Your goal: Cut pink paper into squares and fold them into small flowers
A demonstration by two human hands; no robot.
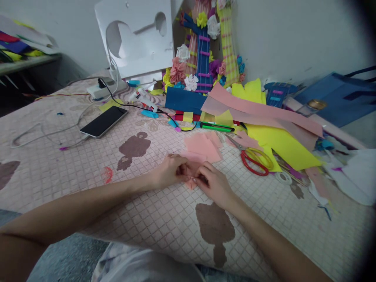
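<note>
My left hand (172, 170) and my right hand (215, 184) meet over the table, each pinching a small peach-pink sheet (192, 183) that looks like crepe paper or thin felt. Its near end is bunched to a point between my fingertips, and the fingers hide part of it. Just beyond lie more cut pink pieces (202, 145), stacked loosely. To the right of them rest scissors (255, 160) with one red and one yellow handle loop, blades pointing away to the left. Behind the pieces lies a green utility knife (217, 127).
A phone (103, 121) on a white cable lies at the left, near a glue gun (143, 100) and a power strip (102, 89). Yellow sheets (282, 145) and long pink strips (264, 111) spread at the right. Paper-flower-trimmed toy guitars (203, 58) lean on the wall beside white foam (138, 39).
</note>
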